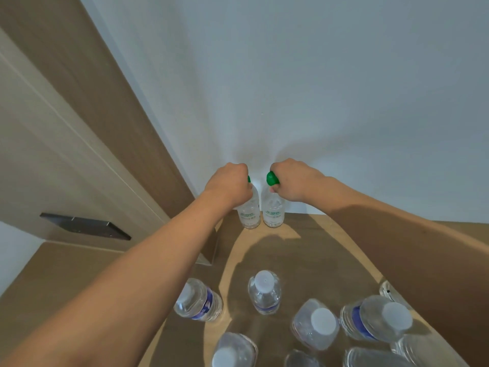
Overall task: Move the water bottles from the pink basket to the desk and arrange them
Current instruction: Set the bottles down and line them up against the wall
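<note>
Against a plain white wall point(291, 88), at the far edge of the light wooden desk point(312, 250), both sets of fingers curl round green caps: the left hand point(229, 184) grips the neck of one clear green-capped plastic bottle point(248, 211), the right hand point(291, 182) its twin point(274, 211). Held from the top, both stand upright, just beside each other, likely to start a tidy back row. Nearer, white-capped clear water bottles point(264, 292) stand loosely scattered, probably awaiting arrangement. No pink basket is in view.
</note>
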Action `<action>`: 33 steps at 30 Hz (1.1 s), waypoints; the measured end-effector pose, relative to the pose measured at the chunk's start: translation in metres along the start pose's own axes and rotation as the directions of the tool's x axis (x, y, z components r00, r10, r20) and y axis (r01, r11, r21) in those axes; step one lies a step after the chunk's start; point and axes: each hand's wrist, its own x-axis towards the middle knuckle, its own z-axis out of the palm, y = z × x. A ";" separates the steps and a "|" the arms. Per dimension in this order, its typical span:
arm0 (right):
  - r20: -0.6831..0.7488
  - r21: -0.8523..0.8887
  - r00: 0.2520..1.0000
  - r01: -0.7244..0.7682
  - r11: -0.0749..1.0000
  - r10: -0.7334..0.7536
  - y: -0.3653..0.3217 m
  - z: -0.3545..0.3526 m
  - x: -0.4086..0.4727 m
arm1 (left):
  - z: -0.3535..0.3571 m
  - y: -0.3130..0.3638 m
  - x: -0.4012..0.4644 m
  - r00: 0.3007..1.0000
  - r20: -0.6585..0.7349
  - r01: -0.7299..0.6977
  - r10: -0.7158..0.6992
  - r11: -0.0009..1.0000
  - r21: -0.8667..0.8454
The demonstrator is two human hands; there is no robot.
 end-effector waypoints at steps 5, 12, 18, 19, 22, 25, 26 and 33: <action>0.002 0.011 1.000 -0.022 1.000 0.022 0.000 0.005 0.002 | 0.005 0.002 0.005 1.000 -0.021 -0.016 0.015 1.000 -0.017; -0.013 0.066 0.999 -0.033 0.997 0.034 0.004 0.017 0.003 | 0.009 0.002 0.009 0.999 -0.029 -0.021 0.020 0.999 -0.045; -0.050 0.182 0.997 -0.045 0.982 0.055 0.004 0.023 0.003 | 0.015 -0.001 0.008 0.998 -0.053 -0.026 0.024 0.998 -0.051; -0.048 0.197 0.997 -0.053 0.979 0.063 0.003 0.024 0.002 | 0.014 -0.001 0.007 0.998 -0.052 -0.023 0.020 0.999 -0.048; -0.023 0.211 0.996 -0.083 0.974 0.089 0.000 0.022 -0.005 | 0.009 0.000 0.000 1.000 -0.010 -0.006 0.006 0.999 -0.042; -0.024 0.210 0.994 -0.100 0.973 0.108 -0.001 0.014 -0.025 | -0.006 0.000 -0.023 1.000 -0.006 0.017 -0.018 0.994 -0.112; -0.034 0.217 0.995 -0.088 0.972 0.097 -0.001 0.012 -0.033 | -0.013 -0.001 -0.036 0.999 -0.039 0.016 -0.022 0.988 -0.152; 0.058 0.232 0.988 0.124 0.965 -0.141 -0.026 -0.004 -0.108 | -0.041 -0.030 -0.175 0.937 -0.329 0.035 -0.115 0.970 -0.239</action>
